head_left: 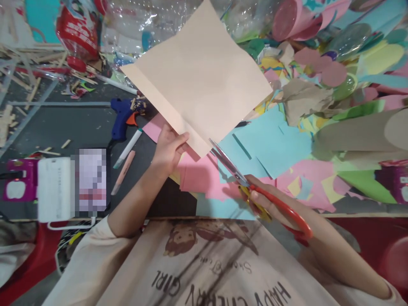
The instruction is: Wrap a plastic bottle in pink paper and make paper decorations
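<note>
My left hand (168, 148) pinches the lower edge of a large beige paper sheet (199, 76) and holds it up tilted over the table. Red-handled scissors (255, 187) are gripped in my right hand (264, 203). Their blades point up and left, and the tips meet the sheet's lower corner. Under both hands lie pink paper (194, 174) and light blue paper (270, 144).
A blue glue gun (123, 117) and two markers (127, 157) lie left of the sheet. A white box (54, 189) and a purple object (17, 178) sit at the far left. Coloured paper scraps and rolls pile up on the right; wooden sticks clutter the back left.
</note>
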### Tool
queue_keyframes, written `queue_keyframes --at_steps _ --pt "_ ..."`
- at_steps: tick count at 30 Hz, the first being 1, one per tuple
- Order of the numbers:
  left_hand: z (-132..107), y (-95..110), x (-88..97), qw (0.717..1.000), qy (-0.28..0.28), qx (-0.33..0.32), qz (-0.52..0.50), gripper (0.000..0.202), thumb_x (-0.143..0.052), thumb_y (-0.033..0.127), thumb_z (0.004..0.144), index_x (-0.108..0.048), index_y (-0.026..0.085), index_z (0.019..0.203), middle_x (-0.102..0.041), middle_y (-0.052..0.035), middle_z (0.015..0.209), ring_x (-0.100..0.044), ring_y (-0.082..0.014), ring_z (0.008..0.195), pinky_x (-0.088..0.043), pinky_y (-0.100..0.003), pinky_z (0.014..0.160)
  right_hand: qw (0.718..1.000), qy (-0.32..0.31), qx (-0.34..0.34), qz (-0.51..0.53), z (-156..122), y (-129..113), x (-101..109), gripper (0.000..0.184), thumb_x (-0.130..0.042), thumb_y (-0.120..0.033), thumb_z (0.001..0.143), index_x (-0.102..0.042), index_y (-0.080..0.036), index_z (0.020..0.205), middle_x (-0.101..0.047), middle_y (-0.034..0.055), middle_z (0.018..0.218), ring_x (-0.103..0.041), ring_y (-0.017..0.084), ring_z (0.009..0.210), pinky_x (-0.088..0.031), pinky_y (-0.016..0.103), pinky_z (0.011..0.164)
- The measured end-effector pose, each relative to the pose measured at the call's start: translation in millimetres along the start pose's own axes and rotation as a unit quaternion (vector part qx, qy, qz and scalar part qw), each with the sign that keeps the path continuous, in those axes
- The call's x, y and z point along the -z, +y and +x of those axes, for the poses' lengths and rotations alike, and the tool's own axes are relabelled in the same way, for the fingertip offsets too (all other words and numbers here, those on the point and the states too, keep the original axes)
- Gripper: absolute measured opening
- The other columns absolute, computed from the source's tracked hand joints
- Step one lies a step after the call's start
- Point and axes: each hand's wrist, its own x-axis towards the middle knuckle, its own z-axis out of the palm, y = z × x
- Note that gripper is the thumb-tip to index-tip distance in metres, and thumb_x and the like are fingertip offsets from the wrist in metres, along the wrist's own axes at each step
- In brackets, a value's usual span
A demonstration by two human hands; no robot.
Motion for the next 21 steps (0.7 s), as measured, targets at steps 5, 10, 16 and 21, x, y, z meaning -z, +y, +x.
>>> queue_keyframes --at_steps 5,10,16,21 --pt "-2.1 -1.3 -1.1 1.0 -0.01 -0.004 0.005 0.042 -0.073 0.025 0.068 -0.053 0.027 0.105 -0.066 -0.0029 0.119 -0.062 -0.0257 0.119 -0.058 -0.039 0.092 0.996 -0.043 -0.047 0.06 13.2 -6.9 -4.5 0.048 -0.047 -0.07 0.087 -0.054 -0.023 0.089 -0.051 0.0 0.071 -0.049 0.012 0.055 -0.042 0.028 0.05" --pt "-3.2 -0.1 -0.9 1.0 -0.016 0.01 0.021 0.043 -0.071 0.025 0.071 -0.054 0.03 0.11 -0.066 -0.0016 0.121 -0.063 -0.0249 0.119 -0.059 -0.041 0.093 0.994 -0.056 -0.065 0.065 18.3 -12.1 -6.2 0.054 -0.045 -0.077 0.083 -0.047 -0.023 0.087 -0.046 -0.003 0.068 -0.046 0.011 0.055 -0.04 0.028 0.051" --pt "-2.0 -1.4 -0.9 1.0 -0.014 0.013 0.011 0.054 -0.073 0.025 0.069 -0.053 0.029 0.119 -0.066 -0.0037 0.124 -0.061 -0.0285 0.123 -0.058 -0.042 0.094 0.996 -0.059 -0.058 0.041 18.8 -17.9 -5.5 0.052 -0.043 -0.075 0.085 -0.047 -0.023 0.085 -0.046 -0.0035 0.064 -0.045 0.011 0.054 -0.039 0.029 0.052" --pt "-2.0 -1.9 -1.1 1.0 -0.014 0.003 0.008 0.052 -0.073 0.024 0.069 -0.053 0.028 0.117 -0.068 -0.0033 0.122 -0.06 -0.0277 0.124 -0.058 -0.041 0.095 0.995 -0.061 -0.045 0.06 18.3 -19.0 -5.6 0.048 -0.046 -0.071 0.087 -0.046 -0.023 0.084 -0.047 -0.004 0.066 -0.045 0.01 0.053 -0.037 0.027 0.05"
